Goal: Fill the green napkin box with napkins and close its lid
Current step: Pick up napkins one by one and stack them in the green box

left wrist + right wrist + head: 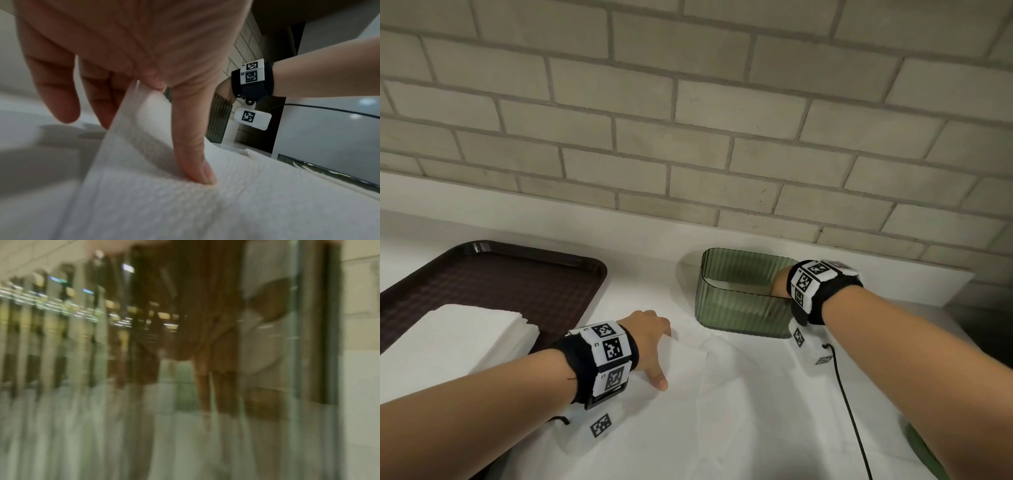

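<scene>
Reaching into green napkin box point(739, 308) on desk point(647, 260): right hand point(779, 282), grip too blurry to tell. Left hand point(650, 337) pinching napkin point(688, 356) edge, thumb pressing. Napkin stack point(465, 335) on brown tray point(524, 270).
</scene>
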`<state>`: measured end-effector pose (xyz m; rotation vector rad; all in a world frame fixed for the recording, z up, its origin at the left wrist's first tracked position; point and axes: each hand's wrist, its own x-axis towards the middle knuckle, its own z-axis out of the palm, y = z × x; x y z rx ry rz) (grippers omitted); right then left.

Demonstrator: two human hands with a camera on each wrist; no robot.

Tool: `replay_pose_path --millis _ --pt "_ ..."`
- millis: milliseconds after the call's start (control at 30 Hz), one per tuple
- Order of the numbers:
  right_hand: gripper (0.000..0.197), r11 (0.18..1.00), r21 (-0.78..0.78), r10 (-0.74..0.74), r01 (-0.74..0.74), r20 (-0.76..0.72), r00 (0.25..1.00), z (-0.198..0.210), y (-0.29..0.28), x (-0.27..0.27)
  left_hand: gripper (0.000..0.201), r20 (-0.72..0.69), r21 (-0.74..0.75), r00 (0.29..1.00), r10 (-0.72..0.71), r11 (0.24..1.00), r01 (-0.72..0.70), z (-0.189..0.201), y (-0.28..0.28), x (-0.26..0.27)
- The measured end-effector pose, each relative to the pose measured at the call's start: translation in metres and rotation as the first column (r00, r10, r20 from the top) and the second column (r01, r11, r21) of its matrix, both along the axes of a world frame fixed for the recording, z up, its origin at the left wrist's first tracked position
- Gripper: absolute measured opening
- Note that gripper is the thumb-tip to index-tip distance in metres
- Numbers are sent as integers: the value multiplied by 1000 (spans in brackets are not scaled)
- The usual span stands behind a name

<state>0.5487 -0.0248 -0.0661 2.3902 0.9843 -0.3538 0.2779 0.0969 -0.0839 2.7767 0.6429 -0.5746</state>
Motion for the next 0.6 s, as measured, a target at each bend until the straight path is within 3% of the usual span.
replay_pose_path --millis 100,200,300,433,467,500,600 --pt "41 977 177 -102 118 -96 990 13 -2 -8 73 30 -21 1000 -4 1000 5 3 -2 -3" --pt "39 941 335 -10 39 -87 996 48 -14 -54 45 134 -12 991 -24 1000 26 9 -4 -9" --pt "36 821 571 61 21 -124 990 62 -40 -83 26 238 22 970 -42 999 38 21 -4 -14" --pt "9 611 791 238 -31 -147 960 53 -72 -111 25 309 101 947 -90 993 62 50 -1 -18" --pt "9 593 803 291 -58 -146 946 51 -78 -120 25 320 123 942 -104 990 67 56 0 -18" --pt "12 610 785 344 -103 -146 928 46 -82 -124 24 320 141 941 -112 988 70 63 0 -18" --pt "27 819 522 402 -240 -223 888 24 -89 -135 29 225 208 964 -145 973 98 76 -1 -16"
